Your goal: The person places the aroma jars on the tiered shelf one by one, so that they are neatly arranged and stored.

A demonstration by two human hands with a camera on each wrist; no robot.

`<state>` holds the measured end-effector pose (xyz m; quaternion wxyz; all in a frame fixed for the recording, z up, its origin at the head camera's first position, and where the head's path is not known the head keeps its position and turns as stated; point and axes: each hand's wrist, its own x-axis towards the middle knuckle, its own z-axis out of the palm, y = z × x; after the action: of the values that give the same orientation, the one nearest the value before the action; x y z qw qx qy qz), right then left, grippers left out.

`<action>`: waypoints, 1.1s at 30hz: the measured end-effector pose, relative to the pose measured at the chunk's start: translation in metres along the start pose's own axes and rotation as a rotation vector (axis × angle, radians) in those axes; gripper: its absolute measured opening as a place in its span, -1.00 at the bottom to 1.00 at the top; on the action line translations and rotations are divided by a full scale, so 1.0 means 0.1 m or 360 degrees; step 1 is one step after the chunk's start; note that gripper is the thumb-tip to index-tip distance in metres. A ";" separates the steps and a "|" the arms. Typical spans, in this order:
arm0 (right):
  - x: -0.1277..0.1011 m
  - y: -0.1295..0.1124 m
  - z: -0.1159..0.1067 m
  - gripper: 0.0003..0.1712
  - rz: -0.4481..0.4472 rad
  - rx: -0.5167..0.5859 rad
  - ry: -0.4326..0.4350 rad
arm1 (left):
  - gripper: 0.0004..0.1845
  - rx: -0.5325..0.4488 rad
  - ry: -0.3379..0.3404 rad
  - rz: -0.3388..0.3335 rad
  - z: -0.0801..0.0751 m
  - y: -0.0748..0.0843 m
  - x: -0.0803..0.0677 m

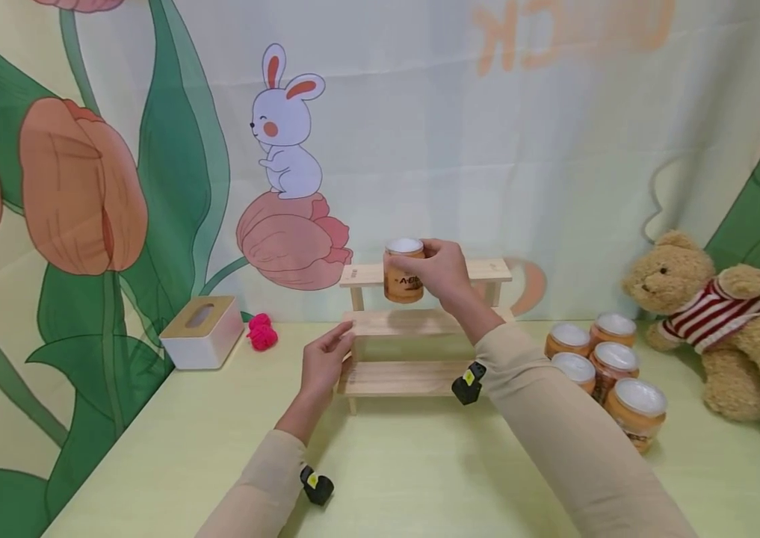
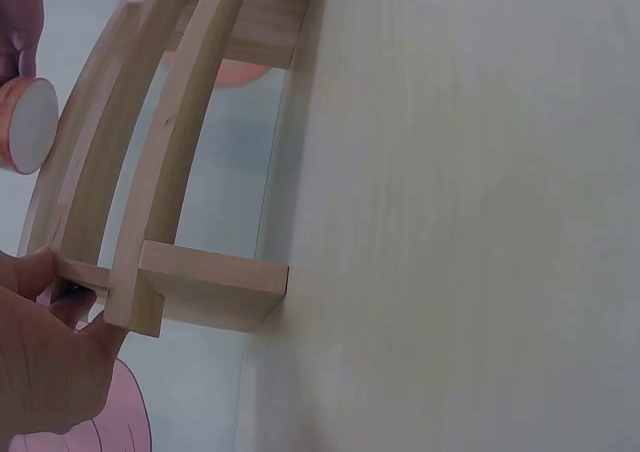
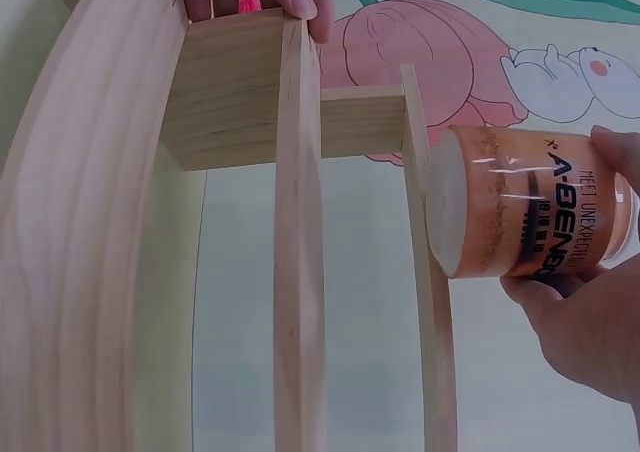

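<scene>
A three-tier wooden shelf (image 1: 393, 378) stands on the table. My right hand (image 1: 445, 275) holds an orange jar (image 1: 403, 285) with a white lid, in front of the shelf's top tier. In the right wrist view the jar (image 3: 520, 202) shows dark printed lettering, with fingers and thumb on opposite sides of it. Whether the jar touches the top board I cannot tell. My left hand (image 1: 324, 365) grips the left side of the shelf near the middle tier. The left wrist view shows its fingers (image 2: 85, 337) bent around the wooden side piece.
Several similar jars (image 1: 637, 411) are grouped at the right of the table. Beside them a teddy bear (image 1: 716, 321) in a striped shirt leans against the backdrop. On the left are a tissue box (image 1: 201, 344) with a wooden top and a bright pink bundle (image 1: 261, 332).
</scene>
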<state>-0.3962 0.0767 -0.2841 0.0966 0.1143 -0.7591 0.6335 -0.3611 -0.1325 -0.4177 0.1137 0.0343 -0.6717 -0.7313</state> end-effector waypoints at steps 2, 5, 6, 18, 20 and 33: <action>0.03 -0.01 0.03 -0.30 0.0002 -0.0006 0.0007 | -0.68 -0.0005 -0.0003 -0.0003 0.00 -0.01 0.00; 0.09 -0.02 0.07 -0.31 -0.0025 -0.0007 0.0030 | -0.68 -0.0010 -0.0013 0.0000 -0.01 -0.01 0.01; 0.11 -0.02 0.08 -0.31 -0.0034 -0.0011 0.0040 | -0.68 -0.0009 -0.0015 0.0003 -0.01 -0.01 0.01; 0.34 0.04 0.28 -0.24 -0.0100 -0.0113 0.0072 | -0.68 0.0026 0.0001 0.0015 -0.07 0.00 0.01; 0.35 0.06 0.29 -0.19 -0.0105 -0.0152 0.0062 | -0.69 0.0030 -0.0004 0.0003 -0.07 0.00 0.01; 0.45 0.06 0.34 -0.14 -0.0128 -0.0313 0.0072 | -0.69 0.0016 -0.0008 0.0021 -0.03 -0.01 0.03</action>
<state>-0.4407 0.0424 -0.2830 0.1499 0.1203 -0.8101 0.5539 -0.3635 -0.1361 -0.4182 0.1167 0.0285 -0.6758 -0.7272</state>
